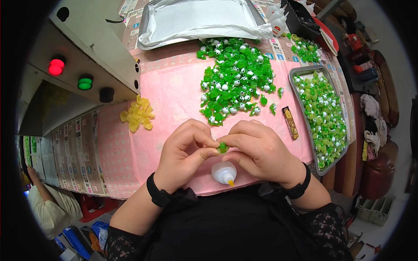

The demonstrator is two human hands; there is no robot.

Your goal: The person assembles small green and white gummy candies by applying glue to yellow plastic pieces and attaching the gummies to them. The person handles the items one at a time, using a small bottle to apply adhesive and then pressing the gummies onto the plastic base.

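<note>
Near the table's front edge, head view: a small green piece [223,148] is pinched in the fingertips of both the left hand [187,145] and the right hand [260,147], above the pink sheet [167,89]. Just below, a white squeeze bottle [223,172] with yellow tip is tilted toward the wearer. Beyond the hands, green pieces with white eyeballs are heaped [237,80]. Yellow cups [138,115] are piled left; more green pieces are held in a metal tray [307,68] at right.

Lettered blue squares [280,57] mark the tablecloth [85,152], the label [277,28] on a bottle [279,21] being unreadable.
</note>
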